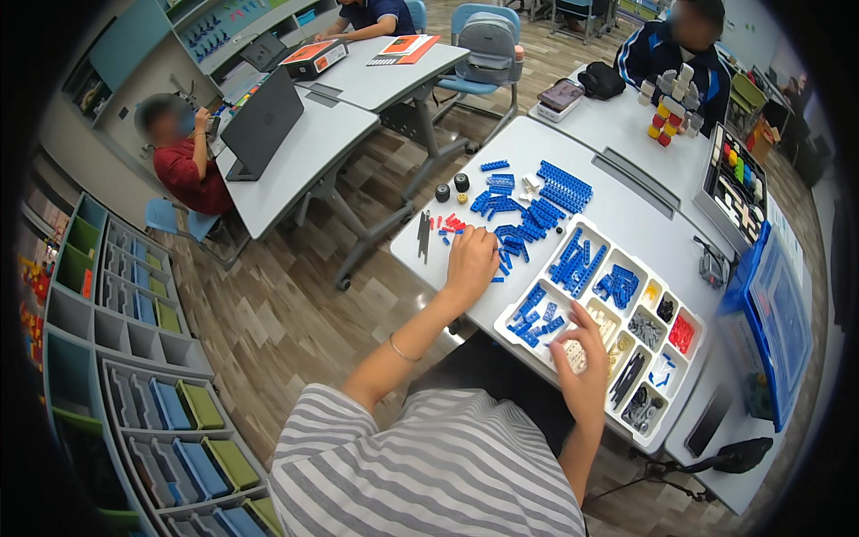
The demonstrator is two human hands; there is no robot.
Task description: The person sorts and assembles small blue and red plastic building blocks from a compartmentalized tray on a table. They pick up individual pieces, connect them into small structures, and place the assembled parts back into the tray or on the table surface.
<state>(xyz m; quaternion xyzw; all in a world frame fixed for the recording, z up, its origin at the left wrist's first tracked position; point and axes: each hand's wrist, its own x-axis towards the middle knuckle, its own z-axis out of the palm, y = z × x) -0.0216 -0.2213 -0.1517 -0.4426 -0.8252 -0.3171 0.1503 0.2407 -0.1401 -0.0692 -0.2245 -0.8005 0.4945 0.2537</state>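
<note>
My left hand (472, 264) is down on the white table, its fingers bent together at the edge of a loose pile of blue building beams (512, 234). Whatever lies under those fingertips is hidden. Small red pegs (453, 222) are just beyond it, with black rods (423, 236) to its left. Over the near side of a white sorting tray (582, 296), my right hand (583, 353) is open, thumb and index finger apart with nothing seen between them. Blue beams (619, 285), cream pieces, grey connectors (645, 328) and red pegs (682, 333) fill separate compartments.
Small black wheels (443, 192) stand at the table's far left. A blue bin (765, 327) and a black phone (709, 421) are on the right. Across the table, a person sits behind a built brick model (669, 107). A person uses a laptop (261, 123) at another table.
</note>
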